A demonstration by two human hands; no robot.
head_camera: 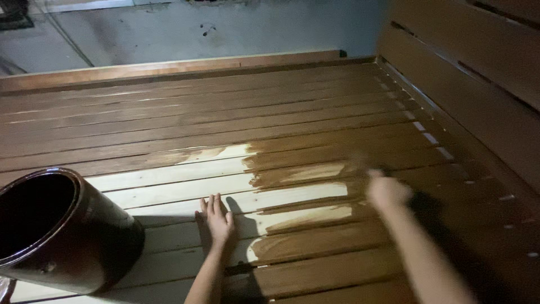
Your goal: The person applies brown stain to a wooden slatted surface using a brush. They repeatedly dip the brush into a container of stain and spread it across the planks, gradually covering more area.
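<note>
While the left hand [216,218] lay flat, palm down, fingers together and holding nothing, on a pale bare slat [169,197], the right hand [387,190] was out over the stained part, blurred. Couldn't tell if the right hand gripped anything; fingers looked curled but whatever was in them was smeared by motion. Slatted deck [197,107] ran left to right, most of it dark brown and glossy with stain [315,152]. Unstained patch sat lower left, pale wood, its ragged edge just beside the left hand's fingertips and running between the two hands. Streaky half-covered strokes showed on slats near centre, between pale and dark zones. Dark can [62,231], open-topped, stood tilted toward the camera at lower left, on the pale slats, near the left forearm but apart from it. Its inside was too dark to read. Raised wooden rail [169,67] ran along the far edge, grey wall [225,28] behind it. Slatted backrest [467,62] rose at right, well apart from the left hand, near the right one. Light was dim, bright only on the pale patch
</note>
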